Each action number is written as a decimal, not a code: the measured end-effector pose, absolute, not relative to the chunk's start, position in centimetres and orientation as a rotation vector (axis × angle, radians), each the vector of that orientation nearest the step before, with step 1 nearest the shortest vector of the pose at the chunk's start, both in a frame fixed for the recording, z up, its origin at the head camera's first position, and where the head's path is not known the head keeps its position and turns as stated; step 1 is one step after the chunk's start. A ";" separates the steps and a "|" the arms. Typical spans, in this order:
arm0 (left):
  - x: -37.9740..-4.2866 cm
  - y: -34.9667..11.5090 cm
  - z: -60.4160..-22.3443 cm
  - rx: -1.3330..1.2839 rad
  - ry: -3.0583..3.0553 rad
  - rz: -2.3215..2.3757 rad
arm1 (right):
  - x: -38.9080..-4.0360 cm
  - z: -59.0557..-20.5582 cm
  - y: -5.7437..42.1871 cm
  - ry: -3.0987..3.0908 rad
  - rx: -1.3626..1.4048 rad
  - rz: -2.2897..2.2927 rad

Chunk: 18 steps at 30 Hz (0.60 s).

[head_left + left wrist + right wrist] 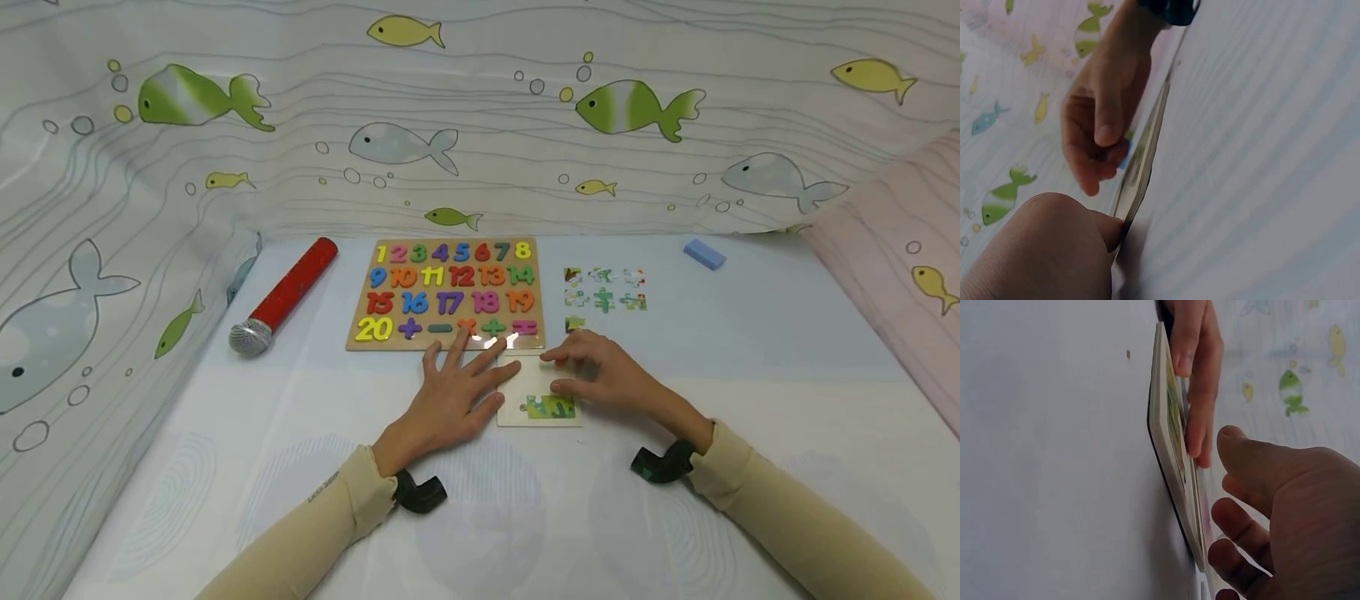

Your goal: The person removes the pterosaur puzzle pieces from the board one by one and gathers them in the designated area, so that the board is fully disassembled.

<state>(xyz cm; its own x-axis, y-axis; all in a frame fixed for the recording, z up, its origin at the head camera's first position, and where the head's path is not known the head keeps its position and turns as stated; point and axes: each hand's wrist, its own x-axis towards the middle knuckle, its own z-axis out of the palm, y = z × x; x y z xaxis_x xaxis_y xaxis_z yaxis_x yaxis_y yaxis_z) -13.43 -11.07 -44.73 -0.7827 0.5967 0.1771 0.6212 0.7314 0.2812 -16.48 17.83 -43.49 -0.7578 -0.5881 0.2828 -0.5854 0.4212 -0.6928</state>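
Observation:
A small wooden puzzle board (513, 417) lies in the middle of the table, with joined green puzzle pieces (553, 407) in its lower right corner. My left hand (459, 393) is spread out flat, its fingertips over the board's left edge. From the right, my right hand (603, 372) reaches over the board. In the right wrist view its thumb (1254, 456) stands apart from the bent fingers, and nothing shows between them. Several loose puzzle pieces (603, 298) lie in rows just beyond the right hand.
A number board (450, 287) with colourful digits and signs stands right behind the puzzle board. At the left lies a red microphone (288, 292) with a silver head. A blue block (704, 254) is at the back right. Fish-patterned cloth (495, 142) rises behind the table.

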 end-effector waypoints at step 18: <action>-13.4 -11.1 -44.6 -1.002 -2.870 -0.566 | -15.1 -42.7 17.1 2.548 -1.232 -0.922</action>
